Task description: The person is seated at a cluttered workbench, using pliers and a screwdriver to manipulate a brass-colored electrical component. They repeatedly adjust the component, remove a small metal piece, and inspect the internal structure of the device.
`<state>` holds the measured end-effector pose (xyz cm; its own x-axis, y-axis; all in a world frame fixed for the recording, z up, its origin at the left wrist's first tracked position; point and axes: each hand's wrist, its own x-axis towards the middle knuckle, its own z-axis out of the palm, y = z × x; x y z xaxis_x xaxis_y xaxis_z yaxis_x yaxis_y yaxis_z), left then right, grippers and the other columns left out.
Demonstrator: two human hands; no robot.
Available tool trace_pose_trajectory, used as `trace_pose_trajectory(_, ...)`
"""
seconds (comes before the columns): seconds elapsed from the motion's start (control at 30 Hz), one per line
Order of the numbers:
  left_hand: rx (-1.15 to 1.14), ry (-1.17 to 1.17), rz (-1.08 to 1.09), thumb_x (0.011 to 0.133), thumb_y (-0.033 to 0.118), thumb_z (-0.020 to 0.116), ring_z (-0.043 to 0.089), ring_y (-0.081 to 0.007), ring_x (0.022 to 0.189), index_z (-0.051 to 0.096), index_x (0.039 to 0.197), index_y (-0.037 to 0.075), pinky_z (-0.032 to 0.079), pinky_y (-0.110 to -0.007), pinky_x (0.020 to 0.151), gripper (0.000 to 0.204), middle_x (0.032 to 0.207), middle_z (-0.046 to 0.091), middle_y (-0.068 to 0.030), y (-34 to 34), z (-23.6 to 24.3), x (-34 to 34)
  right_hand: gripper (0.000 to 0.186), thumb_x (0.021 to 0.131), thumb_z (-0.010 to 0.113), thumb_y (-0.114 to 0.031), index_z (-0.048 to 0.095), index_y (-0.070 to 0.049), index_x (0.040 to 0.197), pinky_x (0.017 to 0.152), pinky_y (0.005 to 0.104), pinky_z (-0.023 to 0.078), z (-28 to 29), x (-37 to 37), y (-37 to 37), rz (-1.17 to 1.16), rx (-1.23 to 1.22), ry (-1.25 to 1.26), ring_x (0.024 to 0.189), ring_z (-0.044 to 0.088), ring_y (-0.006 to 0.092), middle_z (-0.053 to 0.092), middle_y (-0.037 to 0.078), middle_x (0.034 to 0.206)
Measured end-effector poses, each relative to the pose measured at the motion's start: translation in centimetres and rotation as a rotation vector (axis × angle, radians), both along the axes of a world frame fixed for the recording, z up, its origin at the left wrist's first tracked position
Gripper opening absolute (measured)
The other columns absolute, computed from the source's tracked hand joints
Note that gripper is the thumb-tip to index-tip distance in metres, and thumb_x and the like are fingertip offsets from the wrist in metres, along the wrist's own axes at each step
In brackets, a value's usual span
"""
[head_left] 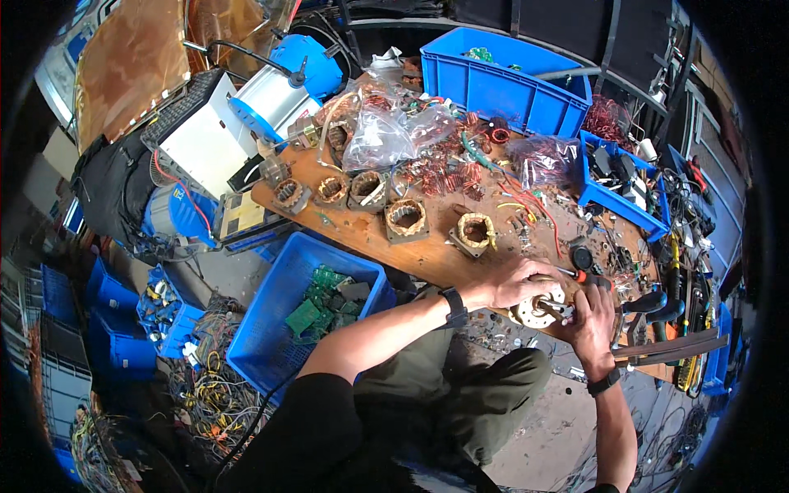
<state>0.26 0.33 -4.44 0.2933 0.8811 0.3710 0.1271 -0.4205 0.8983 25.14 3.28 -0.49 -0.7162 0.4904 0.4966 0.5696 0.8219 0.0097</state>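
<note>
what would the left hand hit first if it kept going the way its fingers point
Probably the right hand: the left hand lies over the round pale metal motor part, fingers aimed toward it, though depth is unclear.

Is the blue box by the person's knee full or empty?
Partly full: the blue crate holds green circuit boards, with bare bottom showing.

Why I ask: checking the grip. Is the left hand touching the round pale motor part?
Touching. The head view shows the left hand lying over the round pale motor part, its fingers curled onto the top edge with no gap.
</note>
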Motion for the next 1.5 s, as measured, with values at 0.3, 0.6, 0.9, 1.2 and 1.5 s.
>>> trace_pose_trajectory(0.3,-0.036,0.012,-0.056,0.103,0.026,0.063,0.069,-0.0236,0.115,0.074,0.123,0.001,0.051,-0.038,0.104,0.033,0.121,0.075,-0.0126,0.4,0.3,-0.3,0.051,0.06,0.089,-0.033,0.061,-0.01,0.096,0.083,0.0498,0.047,0.0,0.9,0.2,-0.04,-0.007,-0.071,0.095,0.058,0.037,0.056,0.013,0.097)
trace_pose_trajectory(0.6,-0.011,0.025,-0.047,0.105,0.032,0.06,0.069,-0.0251,0.117,0.075,0.122,-0.001,0.052,-0.038,0.105,0.04,0.122,0.074,-0.0142,0.0,1.7,-0.5,0.038,0.068,0.082,-0.026,0.059,-0.012,0.094,0.082,0.046,0.048,0.2,0.7,0.4,-0.002,0.0,-0.049,0.092,0.059,0.0323,0.055,0.01,0.094)
trace_pose_trajectory(0.9,-0.018,0.015,-0.024,0.105,0.028,0.063,0.072,-0.027,0.115,0.075,0.12,-0.002,0.054,-0.039,0.101,0.036,0.12,0.075,-0.0162,0.1,1.6,-0.3,0.042,0.067,0.082,-0.028,0.059,-0.013,0.098,0.082,0.0445,0.046,-0.1,0.9,0.7,0.028,-0.007,-0.05,0.092,0.057,0.0296,0.053,0.008,0.093)
trace_pose_trajectory(1.2,-0.069,0.033,-0.052,0.106,0.027,0.059,0.069,-0.0218,0.116,0.074,0.122,-0.002,0.052,-0.037,0.104,0.037,0.12,0.073,-0.0129,0.0,2.2,-0.3,0.04,0.067,0.082,-0.026,0.057,-0.013,0.096,0.082,0.0445,0.046,0.1,0.9,0.7,0.02,0.004,-0.045,0.092,0.057,0.0297,0.053,0.008,0.093)
trace_pose_trajectory(1.5,-0.084,0.038,-0.058,0.106,0.026,0.058,0.068,-0.0215,0.116,0.073,0.123,-0.003,0.051,-0.036,0.104,0.037,0.121,0.072,-0.0127,0.0,2.0,-0.4,0.033,0.075,0.078,-0.025,0.058,-0.013,0.099,0.082,0.0445,0.046,-0.1,1.0,0.7,0.025,-0.003,-0.048,0.092,0.057,0.03,0.054,0.009,0.094)
